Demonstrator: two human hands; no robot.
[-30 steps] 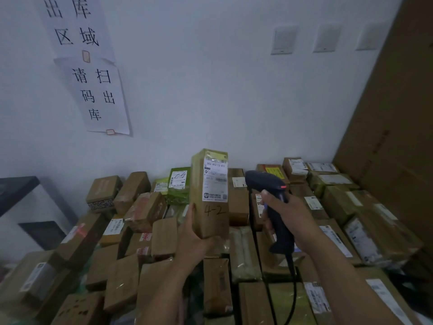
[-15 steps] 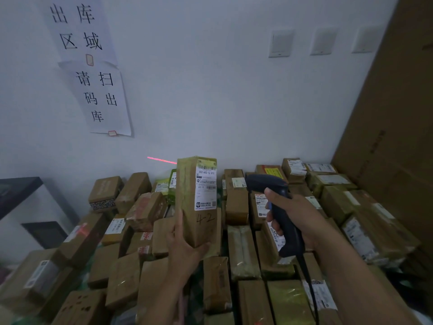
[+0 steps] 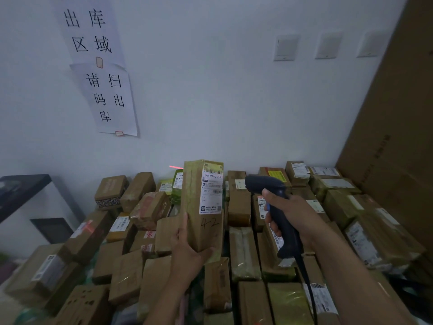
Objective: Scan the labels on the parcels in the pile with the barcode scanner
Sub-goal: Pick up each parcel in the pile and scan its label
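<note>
My left hand (image 3: 187, 254) holds a tall brown parcel (image 3: 199, 221) upright by its lower end, above the pile of parcels (image 3: 126, 273). A white shipping label (image 3: 212, 191) covers its upper right face, and "4-2" is handwritten below it. My right hand (image 3: 288, 212) grips a dark barcode scanner (image 3: 269, 186) just right of the parcel, its head aimed left at the label. A red scan line (image 3: 175, 167) shows on the wall beside the parcel's top left corner. The scanner's cable (image 3: 309, 292) hangs down over the pile.
Taped cardboard parcels fill the floor from left to right, many with white labels. A large cardboard sheet (image 3: 398, 137) leans at the right. A dark shelf (image 3: 21, 186) stands at the left. Paper signs (image 3: 105, 99) and wall switches (image 3: 285, 48) are on the white wall.
My left hand has shifted the parcel left and turned it, so its label faces the scanner more. The red scan line appeared on the wall half a second ago and remains.
</note>
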